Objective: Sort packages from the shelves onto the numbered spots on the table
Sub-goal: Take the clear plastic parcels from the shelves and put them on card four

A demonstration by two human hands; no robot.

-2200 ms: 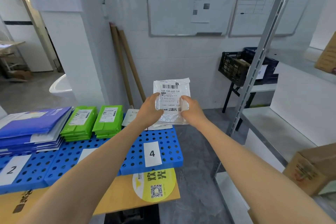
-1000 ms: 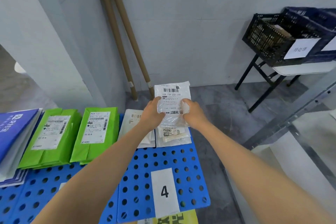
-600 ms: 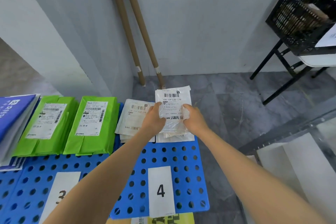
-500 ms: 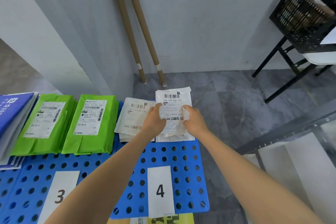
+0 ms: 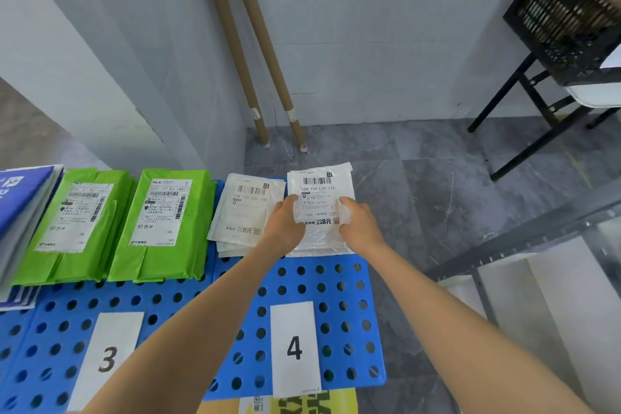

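Observation:
A clear plastic package [image 5: 319, 202] with a white barcode label lies on a small pile of like packages at the far end of the blue perforated board [image 5: 336, 312] marked with a white "4" label [image 5: 294, 348]. My left hand [image 5: 285, 225] holds its left edge and my right hand [image 5: 358, 223] holds its right edge, thumbs on top. A second pile of white packages [image 5: 245, 208] lies just left of it on the same board.
Two stacks of green packages [image 5: 161, 225] sit behind the "3" label [image 5: 107, 358], blue packages [image 5: 20, 208] further left. Cardboard tubes [image 5: 255, 44] lean in the wall corner. A black crate [image 5: 571, 10] stands on a stand at right, metal shelf frame [image 5: 524, 239] beside me.
The package came down from chest height to the pile behind the "4" label, both hands still on its edges. My view tilted down toward the board.

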